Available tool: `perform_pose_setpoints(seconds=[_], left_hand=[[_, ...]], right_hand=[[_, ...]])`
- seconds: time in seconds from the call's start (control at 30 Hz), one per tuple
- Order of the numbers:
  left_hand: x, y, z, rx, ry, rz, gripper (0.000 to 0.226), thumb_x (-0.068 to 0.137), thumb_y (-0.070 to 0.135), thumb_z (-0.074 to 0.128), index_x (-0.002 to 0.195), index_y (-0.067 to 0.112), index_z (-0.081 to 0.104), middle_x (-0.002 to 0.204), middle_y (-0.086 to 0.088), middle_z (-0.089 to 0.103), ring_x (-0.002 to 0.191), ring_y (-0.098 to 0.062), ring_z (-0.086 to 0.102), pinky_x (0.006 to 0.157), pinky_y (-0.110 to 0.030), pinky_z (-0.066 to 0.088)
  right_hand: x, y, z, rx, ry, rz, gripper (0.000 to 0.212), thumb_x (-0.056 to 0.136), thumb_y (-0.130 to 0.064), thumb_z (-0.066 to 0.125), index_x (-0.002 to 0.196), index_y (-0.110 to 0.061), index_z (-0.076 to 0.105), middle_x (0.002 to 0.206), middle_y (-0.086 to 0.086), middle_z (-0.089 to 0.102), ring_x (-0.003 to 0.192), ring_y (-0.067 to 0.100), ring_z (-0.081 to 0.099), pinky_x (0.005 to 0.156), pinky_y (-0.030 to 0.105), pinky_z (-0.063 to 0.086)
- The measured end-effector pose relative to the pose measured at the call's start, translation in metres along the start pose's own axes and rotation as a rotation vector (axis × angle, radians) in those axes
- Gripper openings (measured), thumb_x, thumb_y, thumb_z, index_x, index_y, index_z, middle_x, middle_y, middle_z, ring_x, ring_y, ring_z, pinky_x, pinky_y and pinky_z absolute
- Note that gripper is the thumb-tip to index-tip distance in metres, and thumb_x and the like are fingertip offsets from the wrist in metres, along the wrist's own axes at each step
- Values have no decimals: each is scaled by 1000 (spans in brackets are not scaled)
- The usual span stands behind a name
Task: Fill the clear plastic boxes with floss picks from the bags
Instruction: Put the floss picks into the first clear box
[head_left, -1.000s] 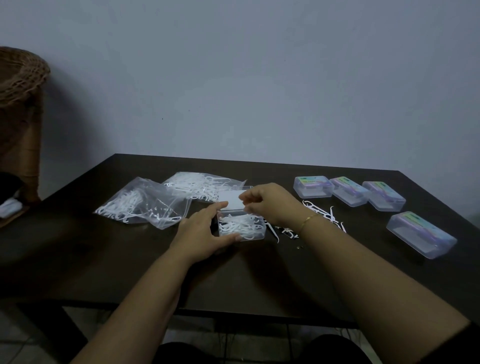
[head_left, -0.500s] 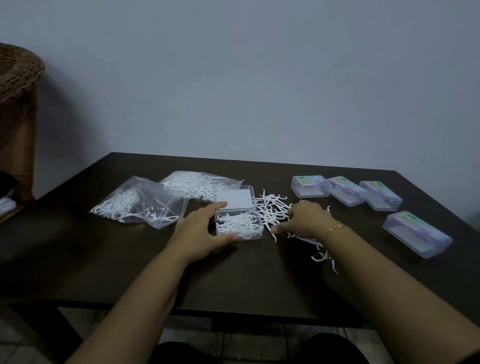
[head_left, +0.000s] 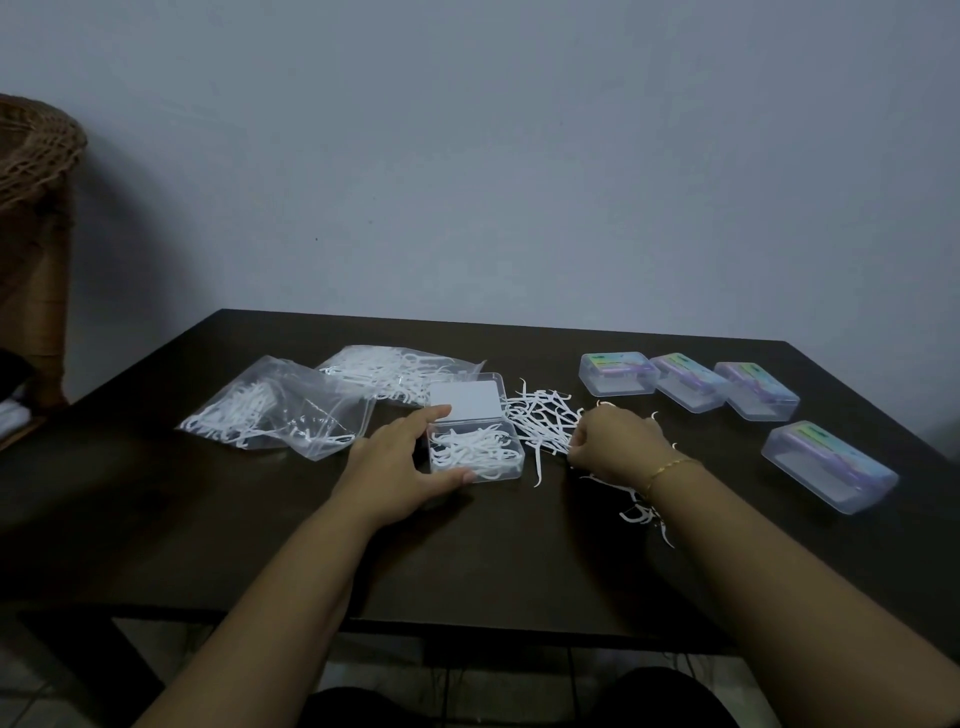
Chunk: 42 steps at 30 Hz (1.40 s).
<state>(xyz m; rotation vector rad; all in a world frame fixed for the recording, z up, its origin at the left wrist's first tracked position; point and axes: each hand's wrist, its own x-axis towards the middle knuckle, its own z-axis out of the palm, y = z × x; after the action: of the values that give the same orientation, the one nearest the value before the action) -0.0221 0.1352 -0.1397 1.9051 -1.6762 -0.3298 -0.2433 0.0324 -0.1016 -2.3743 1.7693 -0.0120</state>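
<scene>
1. The open clear box (head_left: 474, 446) sits at the centre of the frame, its lid tipped back with a white card inside it, its tray partly filled with tangled white floss picks.
2. The left hand (head_left: 397, 467) grips the box's near-left corner, thumb along the front wall, fingers on the left edge.
3. The right hand (head_left: 615, 447) is curled over the loose pile of picks (head_left: 543, 423) just right of the box; whether it pinches any I cannot tell.
4. Two clear bags (head_left: 280, 410) of picks lie left-centre, one behind the other.
5. Four closed boxes (head_left: 615, 373) with coloured labels stand at the right, three in a row, one nearer.
6. All rest on a dark table (head_left: 156, 519) against a plain grey wall; a wicker piece (head_left: 31, 156) fills the upper left.
</scene>
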Motion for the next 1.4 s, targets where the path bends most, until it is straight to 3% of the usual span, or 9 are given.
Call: perform_pose_setpoints(seconds=[0.27,0.5,0.63,0.73,0.87,0.97,1.07,1.13,1.4], left_hand=[[1,0,1,-8,9,1,82,69,64,69,140,46,32,146,10,42,134,-13,37,110,-39,23],[2,-1,1,-1,4,-8,85,68,67,69,141,46,30,147,10,41,135,-14,36,111,-41,22],[3,1,1,-13,16,-3,85,69,65,70,141,44,31,145,10,44,133,-14,38,110,-40,22],[3,-1,2,-16,23,-2,85,68,65,70,141,44,31,143,9,45,132,-14,39,109,-39,23],[3,-3,4,-25,18,3,86,67,66,70,141,45,31,143,9,46,132,-13,39,109,-40,24],[5,-4,4,-41,16,0,87,67,66,70,141,46,30,143,9,46,132,-14,39,109,-41,25],[5,-4,4,-45,27,-2,87,66,64,72,141,43,32,140,8,49,131,-13,41,109,-39,25],[5,-4,5,-37,29,-5,88,66,64,72,141,41,31,139,9,50,130,-13,41,109,-38,24],[2,3,0,-28,10,6,89,68,63,71,143,48,24,138,10,51,133,-15,38,110,-41,21]], right_hand=[[-9,-2,-11,249,31,-70,27,90,-17,53,63,-15,56,69,9,59,68,20,53,85,43,49],[-12,-12,-17,407,106,-158,19,92,-14,53,91,1,65,79,17,62,64,19,49,65,35,49],[-21,-23,-21,575,193,-255,10,90,-10,57,92,-12,66,76,-5,60,66,6,52,62,17,45],[-24,-38,-19,618,244,-343,12,92,-17,57,90,-12,67,79,-5,61,70,8,53,66,22,43],[-23,-56,-13,557,271,-437,19,93,-23,53,83,-13,66,84,-1,64,75,12,55,69,26,41],[-19,-63,-6,198,323,-495,27,96,-30,44,74,-24,58,80,-5,58,82,17,55,78,34,37],[-13,-64,1,-120,348,-503,32,98,-40,38,99,-30,69,102,-4,64,100,19,55,85,37,35],[-11,-60,3,-143,311,-479,34,98,-43,38,114,-32,66,114,-4,63,108,18,53,87,37,35],[-2,-24,0,-28,232,-108,39,94,-45,45,116,-18,63,120,7,60,112,26,53,93,39,39]])
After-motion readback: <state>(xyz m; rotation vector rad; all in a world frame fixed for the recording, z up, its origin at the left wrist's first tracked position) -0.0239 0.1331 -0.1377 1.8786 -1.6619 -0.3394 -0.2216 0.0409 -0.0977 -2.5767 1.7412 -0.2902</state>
